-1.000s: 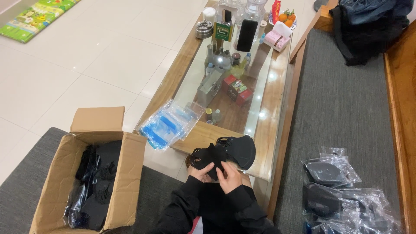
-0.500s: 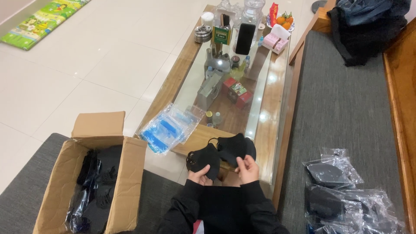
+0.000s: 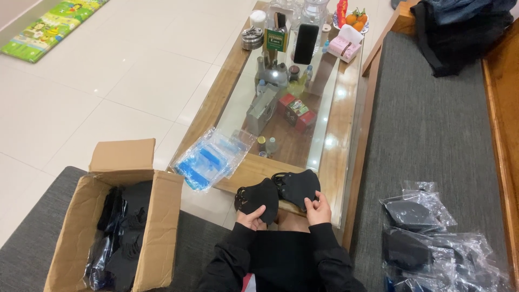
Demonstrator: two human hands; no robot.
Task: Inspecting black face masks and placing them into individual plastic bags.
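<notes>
two black fabric face masks [image 3: 278,193] were held side by side over the near edge of the glass-topped wooden coffee table [image 3: 346,135]. one was pinched by the left hand [image 3: 250,217], the other by the right hand [image 3: 318,210]. sorting step was judged in hand; a steady pinch was judged needed.

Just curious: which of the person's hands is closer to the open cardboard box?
Left. The left hand holds a black mask on the side toward the cardboard box; the right hand, holding the other mask, is farther away.
</notes>
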